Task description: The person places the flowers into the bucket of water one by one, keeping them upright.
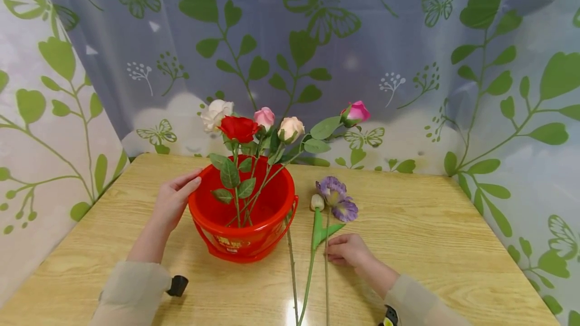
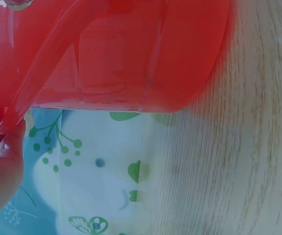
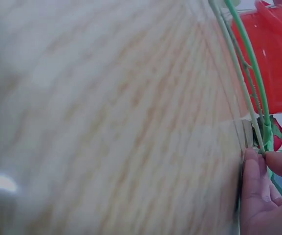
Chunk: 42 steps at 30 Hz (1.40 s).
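A red plastic bucket (image 1: 276,185) stands left of centre in the head view. My left hand (image 1: 174,197) grips its left rim, fingers and thumb around the edge. Inside lean several roses: a white rose (image 1: 217,113), a red rose (image 1: 238,129), a light pink rose (image 1: 264,117), a peach rose (image 1: 291,129) and a bright pink rose (image 1: 358,111). Right of the bucket, a purple flower (image 1: 335,195) lies on the table, and my right hand (image 1: 349,250) pinches its thin stem (image 3: 243,81). Beside it lies a white tulip (image 1: 317,202) with green leaves.
Another stem (image 1: 292,260) lies between bucket and tulip; the bucket hides its upper end. The bucket's handle (image 1: 294,215) hangs down at its side. A patterned curtain (image 1: 281,39) backs the wooden table (image 1: 430,225).
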Motion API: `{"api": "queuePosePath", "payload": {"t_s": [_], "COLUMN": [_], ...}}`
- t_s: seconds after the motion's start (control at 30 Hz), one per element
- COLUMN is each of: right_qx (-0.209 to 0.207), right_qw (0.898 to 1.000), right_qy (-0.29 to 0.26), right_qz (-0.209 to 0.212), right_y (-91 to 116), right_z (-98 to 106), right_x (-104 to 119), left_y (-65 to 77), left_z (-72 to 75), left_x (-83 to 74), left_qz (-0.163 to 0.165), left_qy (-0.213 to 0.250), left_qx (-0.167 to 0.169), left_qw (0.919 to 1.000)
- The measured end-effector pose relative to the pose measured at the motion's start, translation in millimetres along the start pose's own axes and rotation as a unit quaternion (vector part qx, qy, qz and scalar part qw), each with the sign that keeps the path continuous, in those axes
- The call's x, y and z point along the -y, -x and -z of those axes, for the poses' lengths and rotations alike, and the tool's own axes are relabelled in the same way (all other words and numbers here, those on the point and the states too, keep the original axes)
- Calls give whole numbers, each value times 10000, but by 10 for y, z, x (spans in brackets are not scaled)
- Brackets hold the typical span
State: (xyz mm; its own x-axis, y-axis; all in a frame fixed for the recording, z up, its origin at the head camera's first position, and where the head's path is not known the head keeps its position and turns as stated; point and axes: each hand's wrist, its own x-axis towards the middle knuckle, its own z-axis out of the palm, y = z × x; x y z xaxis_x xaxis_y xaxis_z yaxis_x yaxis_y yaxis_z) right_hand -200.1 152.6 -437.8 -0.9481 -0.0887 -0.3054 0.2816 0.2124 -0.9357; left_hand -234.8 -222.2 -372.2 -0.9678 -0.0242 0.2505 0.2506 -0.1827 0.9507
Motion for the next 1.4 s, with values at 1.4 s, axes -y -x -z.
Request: {"api": "queuePosePath", "payload": {"t_s": [1.4], "right_qx": [-768], "right_qw": [9885], "right_qy": [-637], "right_qz": [1135], "right_y": [419], "right_z": [316], "right_x": [603], "left_y": [4], "left_z": [-8], "left_x": [-12], "left_qz": [100], "left_qy": [269], "left_qx": [24], "left_qw": [9996]}}
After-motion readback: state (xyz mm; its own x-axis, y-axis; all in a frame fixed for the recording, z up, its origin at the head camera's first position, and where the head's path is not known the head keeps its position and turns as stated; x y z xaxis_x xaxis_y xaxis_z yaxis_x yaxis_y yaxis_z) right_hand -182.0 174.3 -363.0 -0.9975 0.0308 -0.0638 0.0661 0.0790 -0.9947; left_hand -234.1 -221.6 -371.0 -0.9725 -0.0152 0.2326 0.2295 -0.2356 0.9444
